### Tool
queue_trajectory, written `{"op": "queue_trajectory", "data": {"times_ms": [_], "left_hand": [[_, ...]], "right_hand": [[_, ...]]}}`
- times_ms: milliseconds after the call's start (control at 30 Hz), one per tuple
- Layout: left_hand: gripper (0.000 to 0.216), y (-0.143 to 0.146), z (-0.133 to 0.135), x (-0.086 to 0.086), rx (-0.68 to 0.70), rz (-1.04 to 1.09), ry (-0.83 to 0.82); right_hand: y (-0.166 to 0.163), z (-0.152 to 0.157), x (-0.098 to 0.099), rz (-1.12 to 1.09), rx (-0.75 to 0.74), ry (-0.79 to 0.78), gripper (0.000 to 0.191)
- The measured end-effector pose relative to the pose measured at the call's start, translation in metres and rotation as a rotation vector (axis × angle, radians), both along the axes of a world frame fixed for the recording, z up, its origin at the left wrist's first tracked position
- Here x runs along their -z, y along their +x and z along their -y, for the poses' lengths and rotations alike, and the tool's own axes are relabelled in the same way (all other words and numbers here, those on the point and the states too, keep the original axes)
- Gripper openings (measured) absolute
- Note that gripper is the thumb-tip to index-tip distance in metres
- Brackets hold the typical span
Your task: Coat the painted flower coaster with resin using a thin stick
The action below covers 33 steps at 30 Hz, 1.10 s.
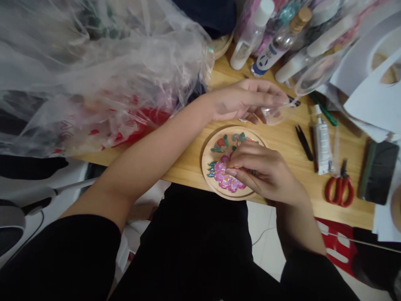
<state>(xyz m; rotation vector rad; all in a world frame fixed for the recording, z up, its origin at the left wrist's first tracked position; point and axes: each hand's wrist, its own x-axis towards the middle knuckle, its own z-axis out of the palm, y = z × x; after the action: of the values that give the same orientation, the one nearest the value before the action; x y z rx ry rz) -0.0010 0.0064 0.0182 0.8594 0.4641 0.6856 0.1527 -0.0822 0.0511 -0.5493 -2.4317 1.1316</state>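
Observation:
In the head view a round wooden plaque (208,146) lies at the table's front edge. It bears glossy pink petals, teal leaves and red-orange shapes with gold outlines. My right hand (266,169) is closed in a pinch over the plaque, holding a thin wooden stick (255,182); its tip is hidden by the fingers. Beyond the plaque, my left hand (247,100) is curled round the side of a small clear plastic cup (278,116). A clear round lid (318,75) stands raised just right of the cup, apparently joined to it.
Black tweezers (303,143), a white tube (322,144), red-handled scissors (340,188) and a dark phone (378,171) lie to the right. Several bottles (275,48) stand at the back. A large clear plastic bag (140,58) covers the left side; white paper (372,88) is at far right.

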Motion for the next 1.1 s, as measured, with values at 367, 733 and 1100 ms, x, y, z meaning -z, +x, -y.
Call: {"op": "queue_trajectory", "data": {"times_ms": [367,733,1100], "left_hand": [[0.013,0.004,0.0,0.0,-0.044,-0.119,0.068],[0.011,0.002,0.0,-0.004,-0.017,-0.152,0.079],[0.013,0.001,0.002,-0.004,-0.074,-0.115,0.004]], "right_hand": [[-0.001,0.0,0.004,0.051,-0.021,0.01,0.008],[-0.002,0.0,0.005,0.052,-0.017,0.007,0.008],[0.021,-0.007,-0.005,-0.28,0.484,-0.039,0.017]]}}
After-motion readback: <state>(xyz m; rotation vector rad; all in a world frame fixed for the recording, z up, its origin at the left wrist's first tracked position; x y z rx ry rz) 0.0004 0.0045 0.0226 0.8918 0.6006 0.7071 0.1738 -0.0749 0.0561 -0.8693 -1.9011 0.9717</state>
